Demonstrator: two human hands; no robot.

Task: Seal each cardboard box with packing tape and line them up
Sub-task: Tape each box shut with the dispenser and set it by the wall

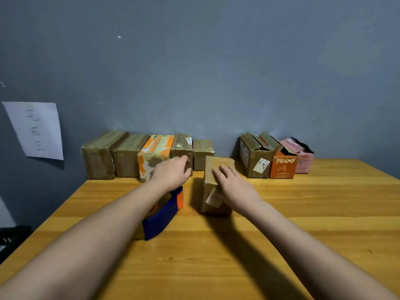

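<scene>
Wooden worktop (281, 224) against a grey wall (194, 61). A taped brown box (216, 185) stands mid-worktop, just in front of the back row. Right hand (232, 184) lies on its top and right side, fingers straight and spread, pressing flat, not curled round it. Left hand (173, 173) reaches toward the row, fingers loosely curled; whether they touch a box, cannot tell.

Tape dispenser (162, 215), blue with an orange patch, sits on the worktop under the left forearm, left of the box.

Back row, left group: five sealed boxes (149, 155) side by side, touching the wall, the third one orange and white. A gap, then a right group: three open boxes (279, 158) with flaps up, brown, orange marked PRAMY, pink.

Paper sheet (36, 131) with handwriting hangs on the wall at left.
</scene>
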